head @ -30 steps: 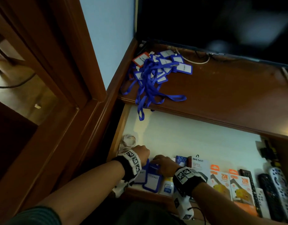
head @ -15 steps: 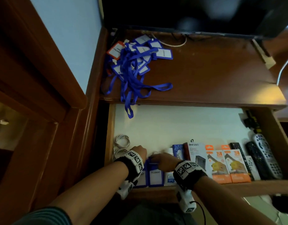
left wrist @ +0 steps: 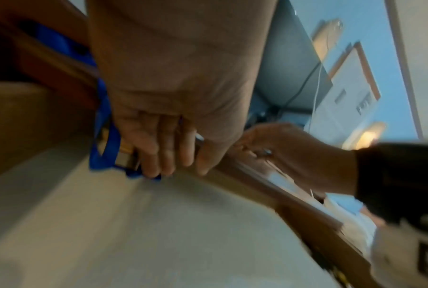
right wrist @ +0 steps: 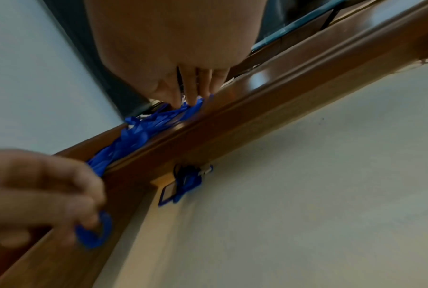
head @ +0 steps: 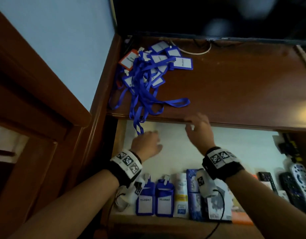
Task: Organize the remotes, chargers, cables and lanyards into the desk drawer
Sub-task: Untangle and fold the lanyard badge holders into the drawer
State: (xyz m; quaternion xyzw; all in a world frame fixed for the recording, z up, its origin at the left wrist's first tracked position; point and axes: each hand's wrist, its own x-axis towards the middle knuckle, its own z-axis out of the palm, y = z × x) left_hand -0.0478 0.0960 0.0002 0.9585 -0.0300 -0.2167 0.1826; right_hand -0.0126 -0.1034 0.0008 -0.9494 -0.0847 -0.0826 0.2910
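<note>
A tangled pile of blue lanyards (head: 148,78) with badge holders lies on the brown desk top (head: 235,94) at the left. One strap loop (head: 139,129) hangs over the edge into the open drawer (head: 235,149). My left hand (head: 147,144) is right under it, and its curled fingers (right wrist: 84,220) pinch the loop (right wrist: 97,233). My right hand (head: 198,128) is at the desk edge with its fingers (right wrist: 195,91) straight, their tips by the lanyard pile (right wrist: 139,132). Two blue badge holders (head: 155,199) lie at the drawer front.
Boxed chargers (head: 193,195) and several remotes (head: 300,180) line the drawer front and right side. A white cable coil (head: 122,200) sits under my left wrist. A dark screen (head: 200,14) stands at the desk's back. Another badge holder (right wrist: 181,187) lies in the drawer's back corner.
Both hands have left the badge holders at the drawer front and moved up to the desk edge. The left hand has taken the hanging lanyard loop.
</note>
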